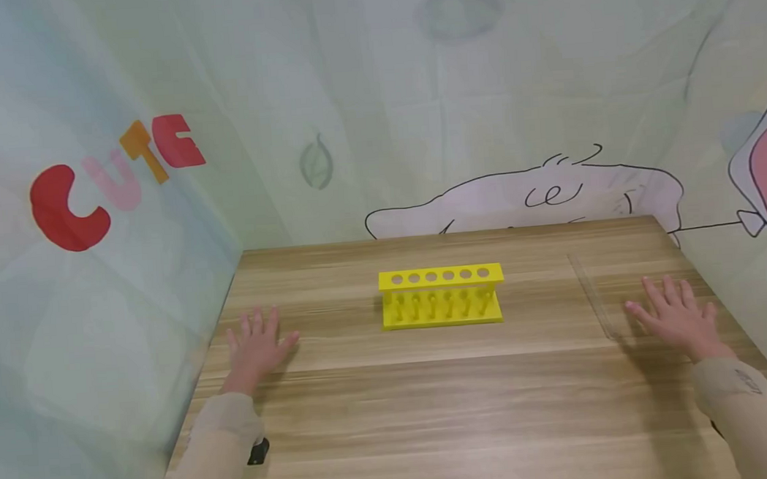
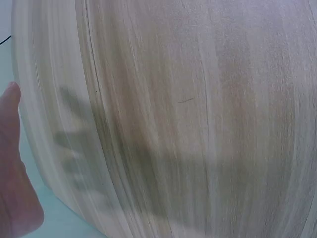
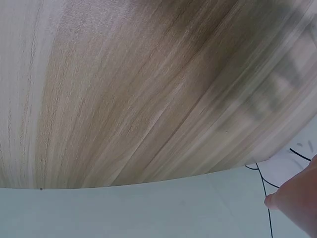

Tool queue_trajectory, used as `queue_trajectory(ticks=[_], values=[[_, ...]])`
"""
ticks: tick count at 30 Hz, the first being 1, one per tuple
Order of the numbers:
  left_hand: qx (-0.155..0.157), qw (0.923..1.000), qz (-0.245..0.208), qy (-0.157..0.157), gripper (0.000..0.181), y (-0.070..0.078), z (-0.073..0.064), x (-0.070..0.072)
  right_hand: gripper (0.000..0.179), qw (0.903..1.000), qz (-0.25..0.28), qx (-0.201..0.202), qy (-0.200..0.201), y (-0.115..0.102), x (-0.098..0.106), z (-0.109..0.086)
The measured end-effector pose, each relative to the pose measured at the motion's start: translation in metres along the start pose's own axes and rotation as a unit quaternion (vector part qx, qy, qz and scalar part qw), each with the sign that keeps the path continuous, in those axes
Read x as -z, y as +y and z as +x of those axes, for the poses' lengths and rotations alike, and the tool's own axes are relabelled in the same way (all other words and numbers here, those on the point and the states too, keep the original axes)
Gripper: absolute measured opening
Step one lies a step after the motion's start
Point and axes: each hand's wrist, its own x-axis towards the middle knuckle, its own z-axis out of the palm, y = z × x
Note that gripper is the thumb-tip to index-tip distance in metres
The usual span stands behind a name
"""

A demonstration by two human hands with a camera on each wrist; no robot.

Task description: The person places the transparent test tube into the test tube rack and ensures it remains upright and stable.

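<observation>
From my remote seat I am using the yellow rack (image 1: pixel 441 300) as my landmark: it is standing upright on the wooden table (image 1: pixel 447 411), holes above, pegs below. The clear tube (image 1: pixel 591 296) is lying to its right, slightly slanted, its far end pointing back toward the backdrop (image 1: pixel 375 108). The left hand (image 1: pixel 256 350) is hanging well to the rack's left, fingers spreading apart around nothing. The right hand (image 1: pixel 680 320) is hanging well to its right, beyond the tube, near it but not gripping it, fingers also spreading apart. Shadows are falling on the table in both wrist views, so I am judging both palms raised, though I cannot tell how far.

I am reckoning the tube as light, stiff and rather slippery, ready to roll; glass or plastic I cannot tell, so I am treating it as fragile, best pinched gently around its middle. The rack is looking light and rigid, best held by its end uprights.
</observation>
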Motion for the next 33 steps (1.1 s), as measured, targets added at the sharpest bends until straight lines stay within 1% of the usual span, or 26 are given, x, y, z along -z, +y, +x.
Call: queue_trajectory(ticks=[6,14,19,27,33], values=[[0.002,0.9999,0.013,0.000,0.077,0.003,0.002,-0.003,0.080,1.0000,-0.001,0.000,-0.005,0.000,-0.001,0.003],[0.000,1.0000,0.007,0.006,0.074,0.014,0.003,-0.007,0.079,1.0000,-0.005,0.003,-0.001,-0.005,-0.001,0.007],[-0.006,1.0000,0.005,0.006,0.075,0.017,0.005,-0.010,0.080,1.0000,-0.007,0.006,0.001,-0.008,-0.002,0.009],[-0.013,0.9997,0.019,0.006,0.075,0.021,0.008,-0.014,0.079,1.0000,-0.002,0.008,0.002,-0.012,-0.002,0.010],[-0.025,0.9994,0.011,0.023,0.074,0.027,0.007,-0.014,0.079,0.9999,0.010,0.010,0.002,-0.017,0.000,0.011]])
